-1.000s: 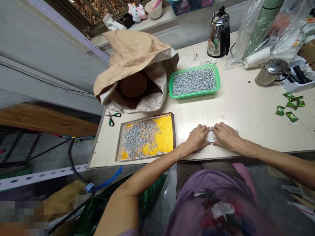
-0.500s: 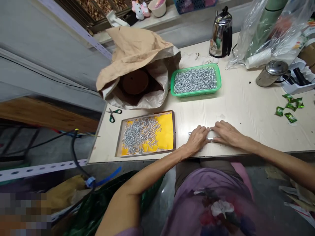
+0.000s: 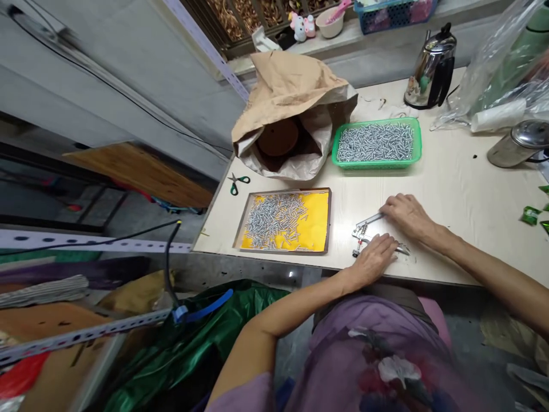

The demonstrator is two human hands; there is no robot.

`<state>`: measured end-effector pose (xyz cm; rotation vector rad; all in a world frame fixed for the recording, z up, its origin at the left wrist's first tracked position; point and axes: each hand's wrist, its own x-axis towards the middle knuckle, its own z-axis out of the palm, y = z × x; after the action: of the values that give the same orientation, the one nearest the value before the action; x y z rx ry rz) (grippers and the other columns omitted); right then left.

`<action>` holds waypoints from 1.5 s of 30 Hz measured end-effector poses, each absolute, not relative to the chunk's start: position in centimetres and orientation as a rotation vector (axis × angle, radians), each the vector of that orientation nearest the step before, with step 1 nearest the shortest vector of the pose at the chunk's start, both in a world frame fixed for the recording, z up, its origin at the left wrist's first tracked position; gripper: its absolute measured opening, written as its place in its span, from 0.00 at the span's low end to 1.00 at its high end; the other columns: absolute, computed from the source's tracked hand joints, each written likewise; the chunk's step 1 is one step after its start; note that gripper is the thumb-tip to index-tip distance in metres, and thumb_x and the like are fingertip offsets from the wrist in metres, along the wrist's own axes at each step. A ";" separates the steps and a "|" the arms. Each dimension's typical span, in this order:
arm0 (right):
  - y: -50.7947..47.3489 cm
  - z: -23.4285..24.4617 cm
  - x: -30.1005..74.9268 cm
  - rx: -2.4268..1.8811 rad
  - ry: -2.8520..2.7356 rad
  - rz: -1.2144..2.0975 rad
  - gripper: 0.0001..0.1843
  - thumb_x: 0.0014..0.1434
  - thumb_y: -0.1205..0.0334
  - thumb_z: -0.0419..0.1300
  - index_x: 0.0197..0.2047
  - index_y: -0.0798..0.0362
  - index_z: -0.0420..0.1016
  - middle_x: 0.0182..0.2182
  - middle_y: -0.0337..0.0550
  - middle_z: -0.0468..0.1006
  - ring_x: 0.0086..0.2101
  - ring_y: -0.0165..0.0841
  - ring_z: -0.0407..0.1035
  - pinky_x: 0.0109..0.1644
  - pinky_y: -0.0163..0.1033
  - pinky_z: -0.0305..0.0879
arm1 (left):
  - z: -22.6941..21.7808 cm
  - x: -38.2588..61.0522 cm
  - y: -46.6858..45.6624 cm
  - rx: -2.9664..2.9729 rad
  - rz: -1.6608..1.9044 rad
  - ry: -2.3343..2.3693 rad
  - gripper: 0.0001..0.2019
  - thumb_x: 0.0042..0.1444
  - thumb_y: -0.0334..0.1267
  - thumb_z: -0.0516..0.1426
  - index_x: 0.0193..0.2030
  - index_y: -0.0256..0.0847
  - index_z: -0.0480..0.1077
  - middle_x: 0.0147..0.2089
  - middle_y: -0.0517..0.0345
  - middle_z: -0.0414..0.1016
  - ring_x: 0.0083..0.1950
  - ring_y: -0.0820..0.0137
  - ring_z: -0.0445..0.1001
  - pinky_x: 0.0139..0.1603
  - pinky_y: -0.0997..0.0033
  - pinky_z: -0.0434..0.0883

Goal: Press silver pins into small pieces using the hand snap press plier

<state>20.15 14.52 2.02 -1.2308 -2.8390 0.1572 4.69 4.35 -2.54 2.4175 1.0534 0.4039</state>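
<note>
The left grip (image 3: 374, 260) lies palm down, with fingers extended, over the lower part of a hinged metal tool (image 3: 359, 235); whether these fingers close around it I cannot tell, because the hand covers it. The right grip (image 3: 409, 218) is just beyond the left one, with its bent fingers at the far end of the upper bar (image 3: 369, 221); the thumb is hidden, so I also cannot tell if it is clamped there. The tool rests on the worktop (image 3: 467, 200), near its front edge, and its two metal parts stand apart like a narrow V, with a spring (image 3: 363, 229) showing between them, to the left of both grips. Probably the left hand presses to keep the lower part steady, so that the right one can control the bar. Further to the left of the left grip is a shallow tray (image 3: 329, 220), where small metal pins (image 3: 274, 220) lie heaped toward its far side, maybe so that the near side leaves them spread and easy to pick. Beyond the right grip stands a green tub (image 3: 377, 165), well filled with similar pieces; its walls seem useful against spilling. Farther out are scissors (image 3: 234, 187), an open paper bag (image 3: 291, 80) and a kettle (image 3: 420, 80), perhaps set back to leave working room.
</note>
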 end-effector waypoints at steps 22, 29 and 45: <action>23.1 8.5 13.4 -1.022 -1.984 0.387 0.16 0.67 0.55 0.48 0.44 0.49 0.76 0.39 0.47 0.80 0.39 0.39 0.72 0.44 0.47 0.69 | -0.4 -13.6 10.6 2.269 0.148 2.131 0.08 0.61 0.27 0.53 0.33 0.39 0.71 0.37 0.51 0.73 0.43 0.63 0.69 0.45 0.63 0.69; 21.1 9.9 15.5 -1.044 -2.016 0.333 0.18 0.68 0.57 0.47 0.50 0.50 0.76 0.44 0.48 0.78 0.43 0.39 0.72 0.46 0.46 0.70 | 1.7 -13.3 10.6 2.220 0.120 2.075 0.11 0.56 0.22 0.52 0.29 0.40 0.68 0.38 0.48 0.74 0.43 0.61 0.71 0.44 0.64 0.69; 5.1 0.8 21.2 -1.344 -2.628 0.416 0.14 0.65 0.74 0.46 0.40 0.54 0.72 0.34 0.45 0.71 0.32 0.33 0.65 0.32 0.36 0.58 | 1.6 -1.2 7.2 1.026 0.407 1.638 0.09 0.47 0.39 0.62 0.29 0.34 0.74 0.18 0.66 0.65 0.18 0.79 0.60 0.20 0.79 0.57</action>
<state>21.15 5.13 0.81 -1.3445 -2.6276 0.4164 -1.21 7.25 1.56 1.0256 1.6384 0.4067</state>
